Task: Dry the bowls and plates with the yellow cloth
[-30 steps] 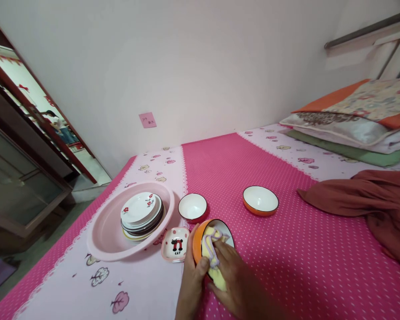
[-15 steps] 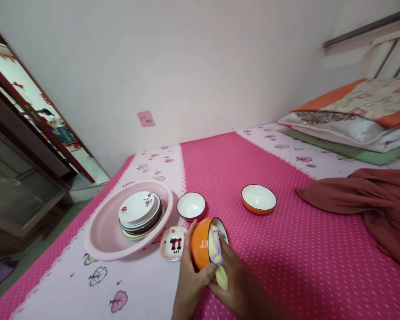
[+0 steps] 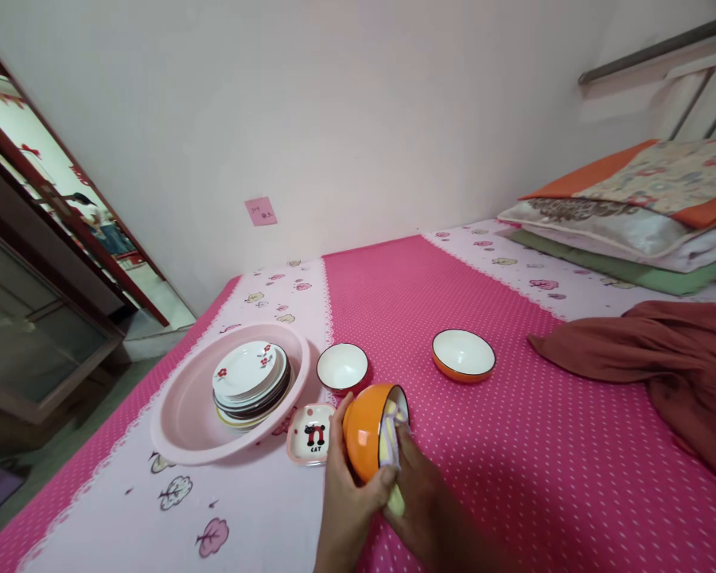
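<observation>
My left hand is closed round the outside of an orange bowl with a white inside, tipped on its side with the opening facing right. Into that opening my right hand presses a yellow and lilac cloth. Both hands are low in the view, over the pink dotted bedsheet. Just left of the bowl lies a small square dish with a cat print.
A pink basin holds a stack of plates. A red bowl and a second orange bowl sit further back. A brown cloth and folded bedding lie at the right. The bed edge and floor are at the left.
The orange bowl has been tipped further onto its side, so more of its orange outside shows. My right hand with the cloth has gone deeper into it.
</observation>
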`<state>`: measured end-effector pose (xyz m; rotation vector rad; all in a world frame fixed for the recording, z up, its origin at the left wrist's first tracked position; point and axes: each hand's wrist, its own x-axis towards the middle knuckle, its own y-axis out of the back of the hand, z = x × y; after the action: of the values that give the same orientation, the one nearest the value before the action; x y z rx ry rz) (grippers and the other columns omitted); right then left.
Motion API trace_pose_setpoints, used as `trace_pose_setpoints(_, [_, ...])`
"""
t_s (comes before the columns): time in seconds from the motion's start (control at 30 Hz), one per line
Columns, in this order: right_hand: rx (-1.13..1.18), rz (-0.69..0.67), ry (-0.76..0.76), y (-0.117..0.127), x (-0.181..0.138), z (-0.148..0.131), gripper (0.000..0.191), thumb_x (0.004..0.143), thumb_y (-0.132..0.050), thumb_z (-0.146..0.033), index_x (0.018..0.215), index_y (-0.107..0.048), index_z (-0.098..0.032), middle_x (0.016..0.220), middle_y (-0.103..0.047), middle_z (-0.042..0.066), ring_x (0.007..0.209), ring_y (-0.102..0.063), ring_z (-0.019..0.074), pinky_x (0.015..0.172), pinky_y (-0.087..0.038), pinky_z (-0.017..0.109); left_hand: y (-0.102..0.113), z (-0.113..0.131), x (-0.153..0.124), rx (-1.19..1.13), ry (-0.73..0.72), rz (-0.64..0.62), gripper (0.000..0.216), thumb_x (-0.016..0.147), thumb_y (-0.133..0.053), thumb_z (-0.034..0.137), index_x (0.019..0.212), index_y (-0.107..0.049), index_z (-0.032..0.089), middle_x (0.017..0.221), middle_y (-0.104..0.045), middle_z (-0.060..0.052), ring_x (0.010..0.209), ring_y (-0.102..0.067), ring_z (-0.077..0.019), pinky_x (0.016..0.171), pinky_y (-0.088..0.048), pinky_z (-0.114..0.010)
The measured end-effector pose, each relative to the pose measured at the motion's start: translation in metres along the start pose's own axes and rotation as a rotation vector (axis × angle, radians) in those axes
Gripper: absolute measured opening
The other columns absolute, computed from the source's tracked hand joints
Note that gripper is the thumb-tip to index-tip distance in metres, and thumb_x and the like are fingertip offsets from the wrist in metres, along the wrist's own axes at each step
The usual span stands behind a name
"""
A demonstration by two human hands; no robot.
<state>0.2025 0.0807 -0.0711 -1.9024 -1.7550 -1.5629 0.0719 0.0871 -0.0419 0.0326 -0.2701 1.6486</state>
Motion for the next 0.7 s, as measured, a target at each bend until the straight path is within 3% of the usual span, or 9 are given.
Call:
trace_pose_setpoints(0.1, [-0.028,-0.069,0.107,0.003,0.003,0.002,0.078,0.094,-0.047,0.000,0.168,-0.028,-0.015,0.139,-0.068,0.021,0.133,-0.066,0.0362,0.109,-0.058,0.052,0.014,0.003,0.005,0.002,0.103,-0.036,0.086,0.077,-0.084,0.052,0.151,-0.052,0.025,0.150,-0.061,-0.016,0.140,-0.054,-0.0428,0.117,-0.042,-0.057])
trace_pose_setpoints(0.2, [0.001,-0.105,0.087,0.004,0.005,0.003,0.073,0.091,-0.050,0.000,0.162,-0.041,-0.013,0.139,-0.068,0.021,0.132,-0.065,0.0371,0.111,-0.057,0.053,0.015,-0.001,0.006,-0.054,0.137,-0.061,0.095,0.073,-0.088,0.052,0.155,-0.049,0.026,0.156,-0.057,-0.015,0.144,-0.051,-0.0426,0.119,-0.041,-0.054])
trace_pose_setpoints(0.3, [0.060,-0.046,-0.047,0.001,0.002,0.001,0.079,0.091,-0.059,-0.007,0.165,-0.034,-0.014,0.150,-0.061,0.022,0.141,-0.058,0.0396,0.113,-0.055,0.056,0.005,-0.011,0.002,-0.181,0.098,-0.106,0.116,0.062,-0.096,0.049,0.161,-0.040,0.028,0.158,-0.055,-0.015,0.146,-0.049,-0.0430,0.121,-0.039,-0.052])
trace_pose_setpoints(0.4, [0.092,0.027,-0.156,-0.003,-0.001,-0.002,0.088,0.092,-0.064,-0.012,0.169,-0.022,-0.018,0.158,-0.053,0.021,0.148,-0.050,0.0399,0.114,-0.054,0.056,0.000,-0.017,0.000,-0.178,0.076,-0.094,0.120,0.058,-0.097,0.048,0.161,-0.041,0.024,0.154,-0.059,-0.017,0.145,-0.050,-0.0433,0.119,-0.043,-0.051])
trace_pose_setpoints(0.47, [0.085,0.034,-0.100,-0.004,0.000,-0.002,0.085,0.093,-0.061,-0.011,0.169,-0.021,-0.017,0.154,-0.055,0.023,0.146,-0.053,0.0393,0.112,-0.056,0.055,0.003,-0.014,0.001,-0.118,0.082,-0.077,0.112,0.059,-0.096,0.048,0.156,-0.047,0.022,0.152,-0.061,-0.017,0.143,-0.053,-0.0432,0.117,-0.045,-0.050])
trace_pose_setpoints(0.6, [0.049,-0.005,0.102,-0.001,0.008,0.003,0.068,0.097,-0.049,-0.005,0.163,-0.035,-0.015,0.132,-0.070,0.021,0.127,-0.069,0.0357,0.105,-0.062,0.052,0.012,0.002,0.005,-0.119,0.116,-0.109,0.088,0.071,-0.087,0.056,0.146,-0.059,0.019,0.143,-0.067,-0.018,0.136,-0.059,-0.0423,0.114,-0.047,-0.052])
trace_pose_setpoints(0.7, [0.057,-0.005,0.101,-0.001,0.010,0.006,0.070,0.097,-0.048,-0.005,0.164,-0.032,-0.014,0.137,-0.067,0.022,0.131,-0.066,0.0364,0.107,-0.060,0.054,0.007,0.003,0.004,-0.137,0.116,-0.106,0.095,0.072,-0.086,0.058,0.153,-0.052,0.023,0.149,-0.064,-0.017,0.140,-0.056,-0.0413,0.117,-0.045,-0.052])
